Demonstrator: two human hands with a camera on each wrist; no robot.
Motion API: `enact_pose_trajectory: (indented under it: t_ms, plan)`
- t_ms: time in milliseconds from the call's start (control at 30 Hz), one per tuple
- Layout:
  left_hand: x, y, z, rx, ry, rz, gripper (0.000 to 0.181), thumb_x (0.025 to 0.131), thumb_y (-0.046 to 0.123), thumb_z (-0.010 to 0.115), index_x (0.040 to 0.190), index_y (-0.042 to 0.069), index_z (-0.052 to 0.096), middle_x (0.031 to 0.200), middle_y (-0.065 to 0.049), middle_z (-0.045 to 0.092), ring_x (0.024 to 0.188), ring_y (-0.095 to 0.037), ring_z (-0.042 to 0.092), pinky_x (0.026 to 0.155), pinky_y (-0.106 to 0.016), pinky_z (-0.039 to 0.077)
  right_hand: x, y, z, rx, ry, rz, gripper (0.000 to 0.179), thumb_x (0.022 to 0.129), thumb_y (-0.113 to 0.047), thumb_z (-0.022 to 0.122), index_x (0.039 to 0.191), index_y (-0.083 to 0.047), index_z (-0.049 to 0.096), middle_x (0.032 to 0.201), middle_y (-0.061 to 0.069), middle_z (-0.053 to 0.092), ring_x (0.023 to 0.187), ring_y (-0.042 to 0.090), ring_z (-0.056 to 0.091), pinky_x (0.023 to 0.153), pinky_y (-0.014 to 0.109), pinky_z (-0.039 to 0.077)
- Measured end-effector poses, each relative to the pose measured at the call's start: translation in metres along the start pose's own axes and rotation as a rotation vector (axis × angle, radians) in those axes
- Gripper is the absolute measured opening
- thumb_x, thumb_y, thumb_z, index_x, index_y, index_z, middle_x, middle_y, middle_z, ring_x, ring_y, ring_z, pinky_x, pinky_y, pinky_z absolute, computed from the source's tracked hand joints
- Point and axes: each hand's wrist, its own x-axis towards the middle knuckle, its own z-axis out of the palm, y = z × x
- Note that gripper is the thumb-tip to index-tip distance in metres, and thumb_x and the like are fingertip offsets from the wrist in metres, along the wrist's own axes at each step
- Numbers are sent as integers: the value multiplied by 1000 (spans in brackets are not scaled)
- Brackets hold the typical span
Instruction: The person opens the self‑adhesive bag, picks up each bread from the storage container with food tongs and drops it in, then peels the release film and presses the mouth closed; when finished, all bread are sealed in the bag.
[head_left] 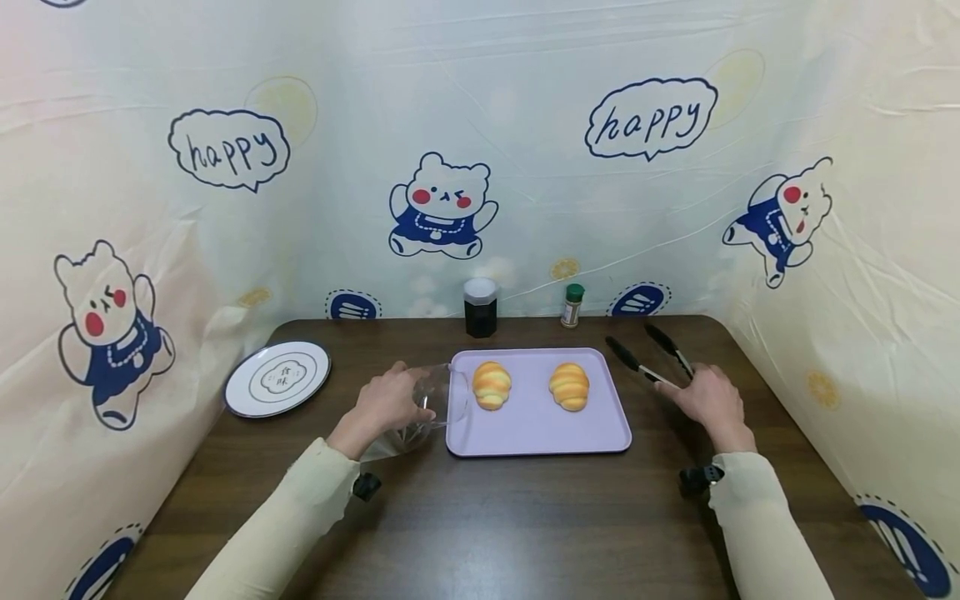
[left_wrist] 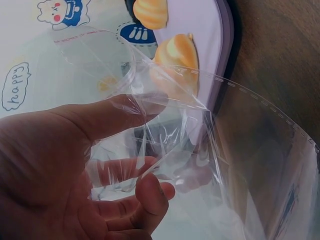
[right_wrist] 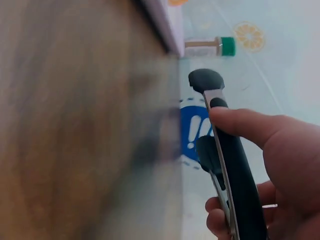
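Observation:
In the head view my left hand [head_left: 382, 402] holds a clear plastic bag [head_left: 437, 390] at the left edge of a lilac tray [head_left: 540, 435]. The left wrist view shows the bag's mouth spread wide, thumb and curled fingers at its film. Two golden bread rolls, a left one [head_left: 492, 386] and a right one [head_left: 569, 387], lie apart on the tray. To the right of the tray, my right hand [head_left: 711, 402] grips a pair of tongs [right_wrist: 242, 185] with black handle and black tips. Their two arms are spread, tips pointing toward the back of the table.
A white plate [head_left: 277, 403] with a dark rim lies at the table's left edge. Behind the tray stand a dark jar with a white lid [head_left: 480, 310] and a small green-capped bottle [head_left: 572, 306]. Printed cloth [head_left: 525, 100] hangs around the brown table [head_left: 510, 525].

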Motion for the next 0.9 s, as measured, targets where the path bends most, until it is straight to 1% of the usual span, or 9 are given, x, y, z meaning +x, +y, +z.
enact_pose_trajectory:
  t_ms: [167,300,367,433,500,600,700,833,900]
  plan:
    - [0,0,1,7,2,3,74,80,38,83,144,16,54,133,-19,55,80,-28,58,66,-43,54,-5,-13,-7,-25,58,-130,93,85,-61,68,137,12,46,125,36,53,105,49,56,86,65,48]
    - [1,0,1,7,4,2,74,79,39,83,143,16,54,133,-19,55,80,-28,59,67,-44,55,-10,-31,-14,-41,71,-192,90,84,-58,70,137,12,48,126,35,54,110,50,55,91,65,47]
    - [1,0,1,4,4,0,74,79,40,84,143,16,55,132,-19,55,81,-28,59,67,-44,55,-12,-40,-17,-43,59,-205,86,84,-57,71,136,9,51,125,33,56,107,48,56,89,63,48]
    - [1,0,0,3,5,-3,74,79,40,84,143,16,55,130,-18,56,81,-28,59,68,-44,55,-14,-50,-18,-53,40,-218,84,83,-57,72,135,6,53,122,30,58,102,44,57,85,59,50]
    - [1,0,0,4,5,-5,74,78,40,84,142,15,55,129,-18,56,81,-28,59,68,-44,55,-15,-59,-17,-57,21,-233,81,83,-56,74,135,3,56,120,28,60,97,40,58,81,55,51]
    - [1,0,1,3,6,-9,74,78,41,84,142,15,56,127,-18,57,82,-28,59,68,-43,55,-18,-71,-15,-70,4,-268,79,81,-54,76,135,0,57,119,25,63,94,36,58,79,53,53]
    - [1,1,1,3,8,-8,74,79,41,84,142,15,56,126,-17,57,81,-27,58,68,-43,55,-21,-81,-11,-84,-16,-310,78,81,-54,76,136,-2,58,123,24,63,98,36,60,83,55,53]
    - [1,0,1,3,8,-2,74,79,41,83,142,15,55,126,-18,57,79,-27,58,65,-42,54,-25,-95,-6,-87,-61,-370,80,81,-56,75,137,-2,58,131,24,61,110,39,62,92,58,52]
    - [1,0,1,4,7,-2,73,79,41,83,142,15,55,127,-17,57,79,-27,58,65,-41,54,-27,-101,-4,-86,-77,-401,79,81,-56,75,137,-3,58,131,23,62,112,39,62,94,57,51]
